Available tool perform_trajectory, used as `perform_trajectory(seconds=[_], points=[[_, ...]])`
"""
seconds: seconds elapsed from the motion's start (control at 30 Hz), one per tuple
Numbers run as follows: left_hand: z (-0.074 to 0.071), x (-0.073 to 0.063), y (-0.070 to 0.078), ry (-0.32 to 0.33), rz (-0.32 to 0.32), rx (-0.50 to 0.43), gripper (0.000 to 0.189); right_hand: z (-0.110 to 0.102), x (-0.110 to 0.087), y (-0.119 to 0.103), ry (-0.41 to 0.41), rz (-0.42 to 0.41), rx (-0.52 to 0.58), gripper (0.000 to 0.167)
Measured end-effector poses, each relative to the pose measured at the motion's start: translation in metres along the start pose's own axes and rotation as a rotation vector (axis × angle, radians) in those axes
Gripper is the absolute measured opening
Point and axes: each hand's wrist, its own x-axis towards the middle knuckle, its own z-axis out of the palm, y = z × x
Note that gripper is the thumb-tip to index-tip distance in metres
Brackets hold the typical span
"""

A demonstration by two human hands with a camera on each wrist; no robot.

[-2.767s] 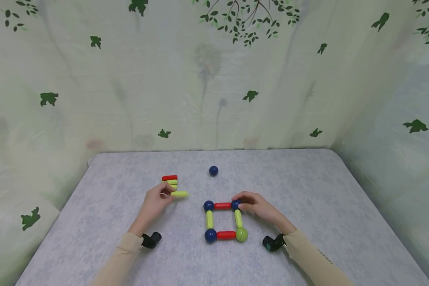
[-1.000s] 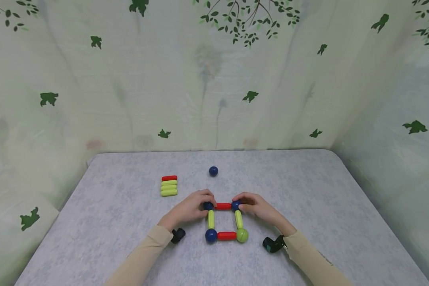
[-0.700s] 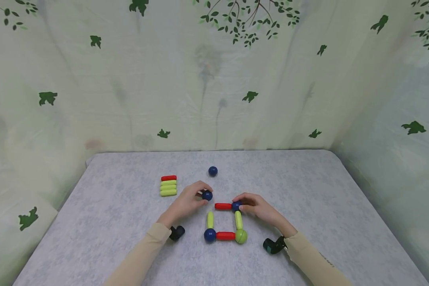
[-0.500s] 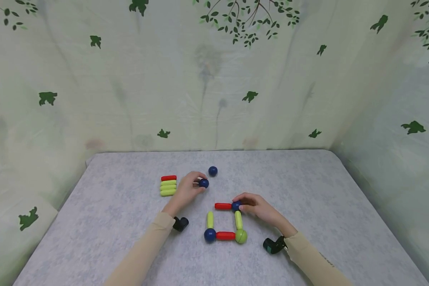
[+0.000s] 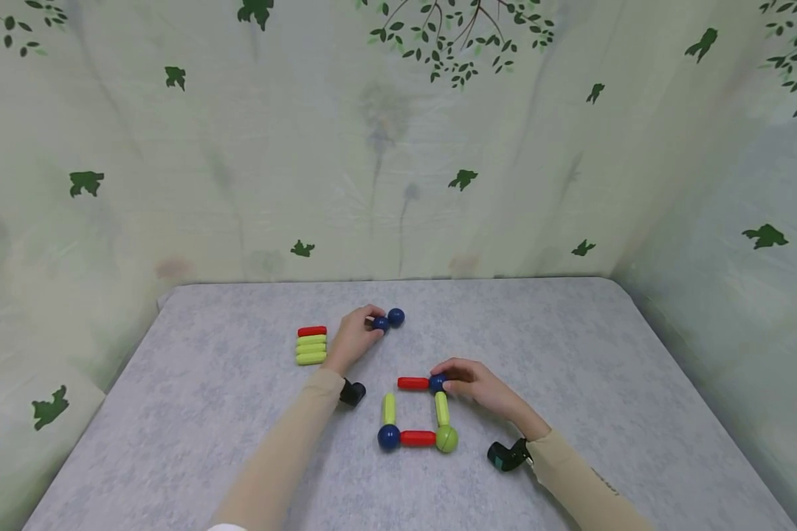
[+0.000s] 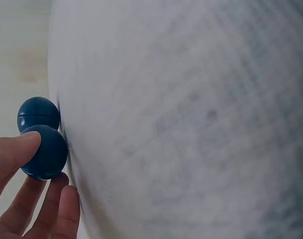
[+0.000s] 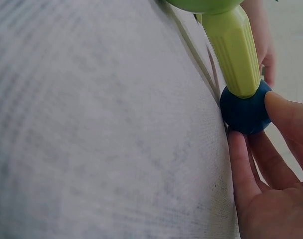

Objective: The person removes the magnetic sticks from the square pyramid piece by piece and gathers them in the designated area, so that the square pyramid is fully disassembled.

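Near the back of the table my left hand (image 5: pixel 353 341) pinches a dark blue ball (image 6: pixel 48 154) between thumb and fingers. That ball sits right against a second blue ball (image 5: pixel 396 317). My right hand (image 5: pixel 481 387) holds another blue ball (image 7: pixel 243 112), a corner of a magnetic stick-and-ball shape. From this corner a red stick (image 5: pixel 413 383) points left and a yellow-green stick (image 5: pixel 442 409) runs down to a green ball (image 5: pixel 446 439). A lower red stick (image 5: pixel 417 439) joins the green ball to a blue ball (image 5: pixel 389 437), which bears an upright-pointing yellow-green stick (image 5: pixel 389 408). The upper left corner has no ball.
Left of my left hand lies a row of loose sticks, a red one (image 5: pixel 312 332) behind several yellow-green ones (image 5: pixel 311 350). The grey table (image 5: pixel 571 346) ends at a leaf-printed cloth backdrop (image 5: pixel 345 184).
My left hand set a yellow-green stick in the row, then took the blue ball off the upper left corner and carried it back beside the other blue ball. The right hand stayed put.
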Motion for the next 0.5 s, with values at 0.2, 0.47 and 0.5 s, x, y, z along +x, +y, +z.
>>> perform_trajectory(seconds=[0.2, 0.47, 0.5], points=[[-0.004, -0.006, 0.002, -0.005, 0.022, 0.003, 0.036, 0.001, 0.001, -0.004, -0.007, 0.014, -0.002, 0.029], [-0.008, -0.035, 0.010, -0.116, 0.197, -0.042, 0.030, 0.000, 0.001, -0.003, -0.001, 0.010, 0.006, 0.028], [-0.007, -0.039, 0.012, -0.167, 0.213, -0.046, 0.028, 0.000, 0.001, -0.002, 0.000, 0.012, 0.007, 0.029]])
